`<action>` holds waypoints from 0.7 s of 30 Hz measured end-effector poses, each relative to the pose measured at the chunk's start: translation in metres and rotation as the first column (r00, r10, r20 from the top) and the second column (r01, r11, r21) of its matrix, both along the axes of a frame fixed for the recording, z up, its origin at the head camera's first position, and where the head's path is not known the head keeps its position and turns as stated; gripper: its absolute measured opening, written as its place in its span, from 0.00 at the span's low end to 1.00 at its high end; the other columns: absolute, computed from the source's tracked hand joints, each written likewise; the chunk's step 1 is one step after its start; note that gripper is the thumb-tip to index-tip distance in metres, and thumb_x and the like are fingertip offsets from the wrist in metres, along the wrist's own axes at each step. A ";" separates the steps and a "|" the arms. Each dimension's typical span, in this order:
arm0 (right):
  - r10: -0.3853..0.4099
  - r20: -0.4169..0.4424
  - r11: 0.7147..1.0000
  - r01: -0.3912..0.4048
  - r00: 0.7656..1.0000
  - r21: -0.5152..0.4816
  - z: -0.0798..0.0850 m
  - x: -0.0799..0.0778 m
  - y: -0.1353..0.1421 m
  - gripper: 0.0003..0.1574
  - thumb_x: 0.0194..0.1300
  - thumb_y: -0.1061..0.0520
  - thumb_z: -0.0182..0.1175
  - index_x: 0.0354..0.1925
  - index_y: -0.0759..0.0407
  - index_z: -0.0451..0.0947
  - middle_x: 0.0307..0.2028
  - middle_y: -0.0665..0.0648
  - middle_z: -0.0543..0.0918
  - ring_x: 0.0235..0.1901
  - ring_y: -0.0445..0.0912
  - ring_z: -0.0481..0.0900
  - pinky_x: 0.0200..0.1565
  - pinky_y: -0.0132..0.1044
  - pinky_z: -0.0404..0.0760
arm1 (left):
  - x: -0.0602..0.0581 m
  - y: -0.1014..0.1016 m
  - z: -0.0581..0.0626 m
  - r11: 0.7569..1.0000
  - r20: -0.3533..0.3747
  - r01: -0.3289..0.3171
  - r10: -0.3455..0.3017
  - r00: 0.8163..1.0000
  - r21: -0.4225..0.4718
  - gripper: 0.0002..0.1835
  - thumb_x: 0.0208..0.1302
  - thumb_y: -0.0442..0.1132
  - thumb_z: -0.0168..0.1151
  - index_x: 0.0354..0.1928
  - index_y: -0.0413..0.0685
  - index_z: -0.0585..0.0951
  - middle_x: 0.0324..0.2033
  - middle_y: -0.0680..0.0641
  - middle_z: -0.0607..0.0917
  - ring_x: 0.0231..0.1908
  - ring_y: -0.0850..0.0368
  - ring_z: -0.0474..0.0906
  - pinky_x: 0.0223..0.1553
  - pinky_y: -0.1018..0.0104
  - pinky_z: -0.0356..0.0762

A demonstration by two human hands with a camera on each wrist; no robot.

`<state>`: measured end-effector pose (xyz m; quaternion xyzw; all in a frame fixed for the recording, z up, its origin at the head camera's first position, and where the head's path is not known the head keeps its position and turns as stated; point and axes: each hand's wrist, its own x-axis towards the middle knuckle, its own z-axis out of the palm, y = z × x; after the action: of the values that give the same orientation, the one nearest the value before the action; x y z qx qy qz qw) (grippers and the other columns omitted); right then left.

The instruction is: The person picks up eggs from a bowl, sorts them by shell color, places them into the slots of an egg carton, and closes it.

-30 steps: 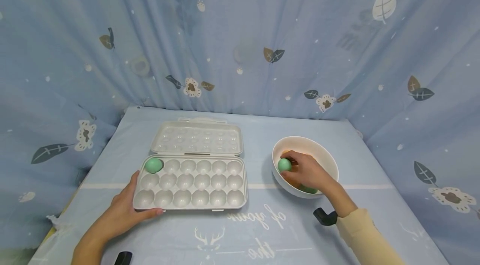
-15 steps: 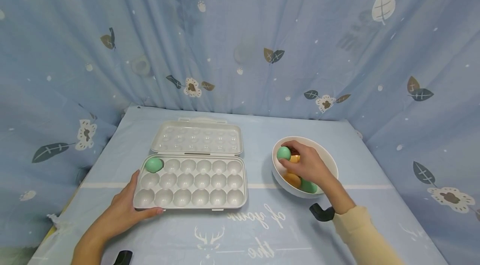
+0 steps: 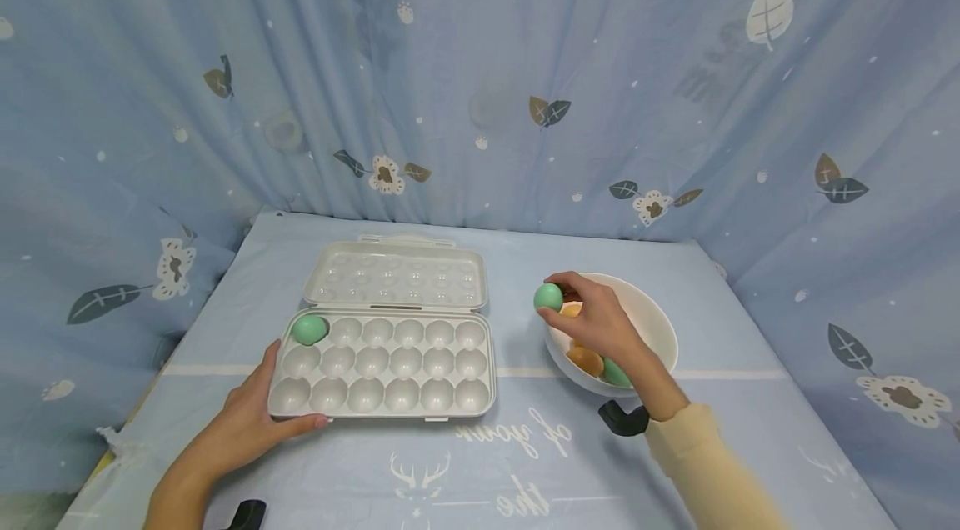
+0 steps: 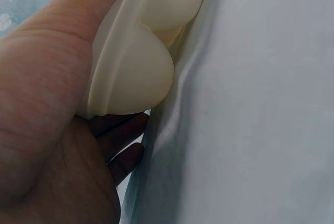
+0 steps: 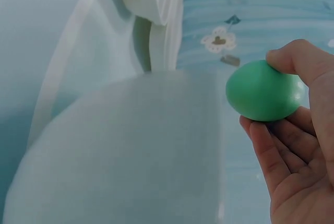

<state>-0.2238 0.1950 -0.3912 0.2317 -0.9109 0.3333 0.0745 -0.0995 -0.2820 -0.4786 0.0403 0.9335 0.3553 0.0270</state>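
A green egg (image 3: 548, 298) is pinched between the thumb and fingertips of my right hand (image 3: 592, 317), over the left rim of a white bowl (image 3: 651, 309). In the right wrist view the egg (image 5: 263, 91) lies on its side, thumb on top and fingers below. Orange eggs (image 3: 586, 361) and another green egg (image 3: 616, 372) lie in the bowl, partly hidden by the hand. My left hand (image 3: 238, 422) holds the near left corner of an egg box (image 3: 381, 411), its thumb along the front edge. One green egg (image 3: 309, 329) sits in the box's back left cup.
The box's clear lid (image 3: 395, 276) lies folded back behind it. A blue patterned cloth (image 3: 450, 472) covers the table, and a blue curtain (image 3: 480, 80) hangs close behind and at both sides. A black mount (image 3: 624, 419) sticks out below the right wrist.
My right hand has lifted the green egg from inside the bowl, moving up and left to the bowl's left rim. The left hand and the egg box have stayed in place.
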 end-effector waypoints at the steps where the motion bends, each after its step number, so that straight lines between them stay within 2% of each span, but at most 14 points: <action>1: 0.007 -0.005 1.000 -0.007 1.000 -0.008 0.000 -0.001 -0.002 0.25 0.64 0.53 0.73 0.57 0.57 0.80 0.49 0.55 0.87 0.48 0.51 0.87 0.52 0.53 0.85 | 0.000 0.000 0.000 1.000 0.001 -0.001 0.001 1.000 -0.001 0.74 0.52 0.63 0.79 0.82 0.47 0.34 0.75 0.27 0.59 0.69 0.24 0.63 0.59 0.25 0.68; 11: 0.058 -0.003 0.997 -0.058 0.998 -0.049 -0.001 -0.005 -0.029 0.25 0.65 0.53 0.73 0.57 0.56 0.80 0.48 0.53 0.87 0.48 0.48 0.88 0.52 0.49 0.86 | 0.001 0.000 0.000 1.000 0.030 -0.015 0.015 0.999 -0.021 0.75 0.52 0.64 0.78 0.82 0.44 0.33 0.76 0.25 0.56 0.69 0.22 0.61 0.59 0.24 0.67; 21: 0.099 -0.029 0.994 -0.100 0.995 -0.039 -0.004 -0.007 -0.061 0.25 0.63 0.49 0.74 0.56 0.53 0.81 0.47 0.49 0.88 0.46 0.44 0.88 0.50 0.42 0.85 | 0.001 0.001 0.002 1.000 0.053 -0.018 0.019 0.998 -0.023 0.75 0.53 0.65 0.77 0.82 0.42 0.32 0.76 0.24 0.54 0.70 0.20 0.58 0.61 0.23 0.65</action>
<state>-0.2310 0.1342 -0.3955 0.2797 -0.8902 0.3517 0.0749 -0.0981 -0.2813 -0.4762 0.0218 0.9368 0.3457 0.0491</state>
